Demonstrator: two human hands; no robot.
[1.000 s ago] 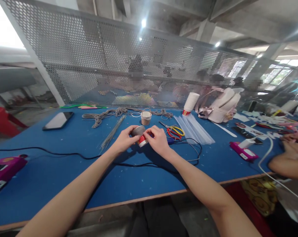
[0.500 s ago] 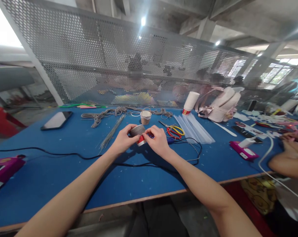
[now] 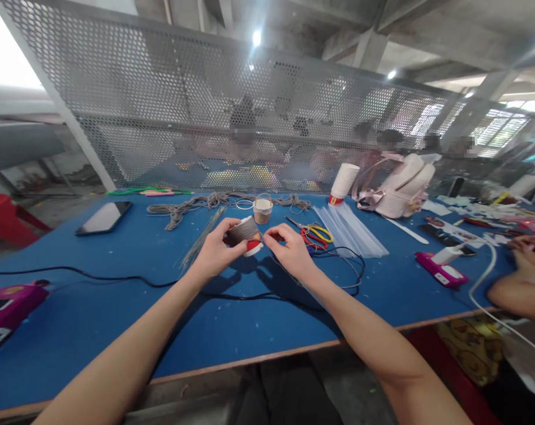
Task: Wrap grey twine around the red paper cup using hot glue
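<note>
A paper cup (image 3: 245,231), partly wrapped in grey cord with a red and white band showing, tilts above the blue table. My left hand (image 3: 218,248) is closed round its left side. Just right of the cup, my right hand (image 3: 289,251) has its thumb and fingertips pinched together; what they hold is too small to make out. Behind the cup stands a small covered cup with a handle (image 3: 263,211). Pliers with yellow and red handles (image 3: 314,234) lie beyond my right hand.
Grey cord bundles (image 3: 174,212), thin wires (image 3: 201,239), a tablet (image 3: 103,218), stacked cups (image 3: 344,182), clear strips (image 3: 351,233) and a pink backpack (image 3: 400,186) lie around. Black cable (image 3: 130,275) crosses the blue table (image 3: 94,330). Another person's arm (image 3: 519,292) is at the right.
My right hand has moved slightly right, away from the cup. The cup has turned in my left hand and shows more of its grey cord side.
</note>
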